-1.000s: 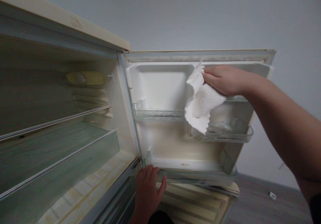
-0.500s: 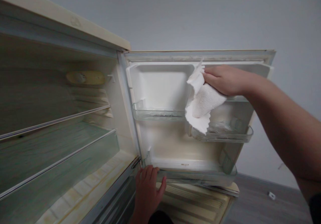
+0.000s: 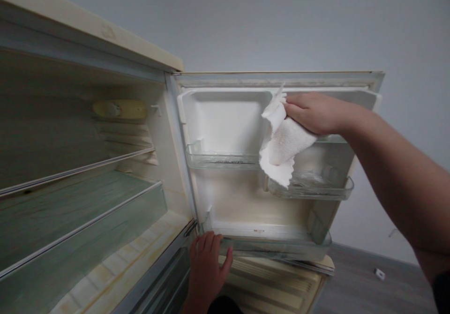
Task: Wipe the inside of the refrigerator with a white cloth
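A white cloth (image 3: 286, 147) with a ragged edge hangs in folds from my right hand (image 3: 316, 112), whose fingers are closed on it. Hand and cloth are against the upper inner side of the opened fridge door (image 3: 232, 117), near its middle divider. Low on the door, my left hand (image 3: 207, 262) is at the left end of the clear bottom bin (image 3: 274, 248), fingers stretched out and thumb apart. It holds nothing that I can see. A clear upper bin (image 3: 223, 161) and a clear middle bin (image 3: 312, 190) are fixed to the door; the cloth covers part of the middle one.
To the left stands the fridge cabinet (image 3: 176, 164) with glass shelves (image 3: 80, 211) and a yellowed lamp cover (image 3: 119, 109). A lower cream door (image 3: 274, 281) sticks out under the upper one. A small white object (image 3: 379, 273) lies on the grey floor (image 3: 355, 281).
The door's free edge sits very slightly further left. Both hands and the cloth are nearly where they were.
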Demonstrator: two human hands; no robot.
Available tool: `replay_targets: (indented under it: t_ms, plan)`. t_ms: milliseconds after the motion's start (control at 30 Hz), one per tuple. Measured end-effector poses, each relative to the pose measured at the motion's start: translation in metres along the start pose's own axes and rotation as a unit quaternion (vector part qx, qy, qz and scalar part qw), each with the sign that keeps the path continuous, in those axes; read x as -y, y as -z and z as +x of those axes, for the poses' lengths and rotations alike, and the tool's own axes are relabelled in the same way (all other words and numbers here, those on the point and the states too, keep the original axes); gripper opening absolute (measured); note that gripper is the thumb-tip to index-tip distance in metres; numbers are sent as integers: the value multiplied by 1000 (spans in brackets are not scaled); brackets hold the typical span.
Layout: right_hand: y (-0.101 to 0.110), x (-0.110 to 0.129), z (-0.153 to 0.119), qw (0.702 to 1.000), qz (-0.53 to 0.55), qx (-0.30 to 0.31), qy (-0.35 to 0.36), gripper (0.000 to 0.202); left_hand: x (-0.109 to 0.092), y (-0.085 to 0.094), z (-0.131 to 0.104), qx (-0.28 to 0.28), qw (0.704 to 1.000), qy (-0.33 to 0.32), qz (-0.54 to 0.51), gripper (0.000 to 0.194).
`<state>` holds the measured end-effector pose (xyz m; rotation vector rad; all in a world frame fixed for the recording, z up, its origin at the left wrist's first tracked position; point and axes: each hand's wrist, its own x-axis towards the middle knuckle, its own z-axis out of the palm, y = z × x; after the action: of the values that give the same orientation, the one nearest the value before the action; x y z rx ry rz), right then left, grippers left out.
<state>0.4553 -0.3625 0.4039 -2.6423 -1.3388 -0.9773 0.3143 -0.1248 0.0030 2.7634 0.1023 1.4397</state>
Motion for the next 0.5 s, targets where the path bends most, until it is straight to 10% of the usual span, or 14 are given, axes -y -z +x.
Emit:
replay_targets:
  t_ms: [500]
  plan:
    - [2, 1, -1, 1000, 2, 11, 7, 47, 1, 0, 0, -4, 1000, 0, 5, 20]
